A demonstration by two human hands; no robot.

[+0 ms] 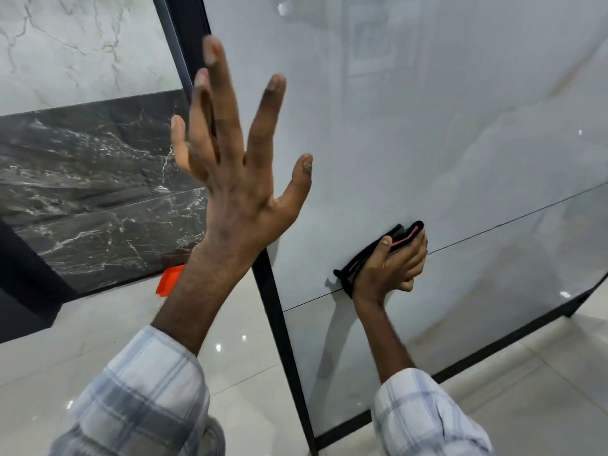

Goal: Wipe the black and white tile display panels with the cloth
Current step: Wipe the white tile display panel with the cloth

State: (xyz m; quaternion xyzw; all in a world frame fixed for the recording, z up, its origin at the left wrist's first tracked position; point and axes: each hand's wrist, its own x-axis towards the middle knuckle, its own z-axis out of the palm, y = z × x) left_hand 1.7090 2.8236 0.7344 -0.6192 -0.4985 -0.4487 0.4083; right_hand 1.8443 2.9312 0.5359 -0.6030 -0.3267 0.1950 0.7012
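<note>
Left hand (237, 192) before partly hidden frame (283, 330)

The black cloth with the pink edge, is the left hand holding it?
No, the right hand grips the black cloth against the glossy white tile panel.

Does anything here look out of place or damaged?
Only one thing: an orange object lies on the floor at the foot of the black tile panel, partly hidden by the left arm. I cannot tell what it is. No damage shows.

Right hand (388, 268) on black cloth (403, 232) against the white panel (444, 143)
</note>
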